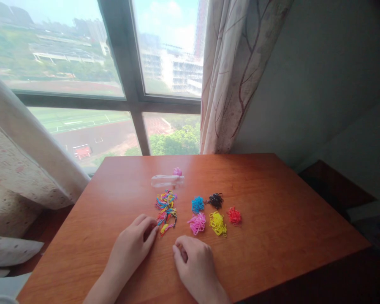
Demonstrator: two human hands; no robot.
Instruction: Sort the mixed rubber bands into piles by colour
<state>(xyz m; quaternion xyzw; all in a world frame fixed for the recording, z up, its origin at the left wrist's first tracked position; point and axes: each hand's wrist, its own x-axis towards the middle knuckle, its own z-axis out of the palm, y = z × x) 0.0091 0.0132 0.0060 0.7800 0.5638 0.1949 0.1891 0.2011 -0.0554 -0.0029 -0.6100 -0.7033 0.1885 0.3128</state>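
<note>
A mixed pile of small, colourful rubber bands (166,207) lies on the wooden table. At its lower left edge is my left hand (136,238), thumb and forefinger pinched together; whatever is between them is too small to make out. My right hand (194,257) rests below the sorted piles, fingers curled in and the thumb against the forefinger, their contents hidden. To the right of the mixed pile lie single-colour heaps: blue bands (197,204), black bands (215,200), pink bands (196,223), yellow bands (218,223) and red bands (234,215).
Behind the mixed pile lies a clear plastic container (164,181) on its side, with a small pink object (177,171) beside it. The wooden table (272,202) ends at a window (133,105) flanked by curtains (224,76).
</note>
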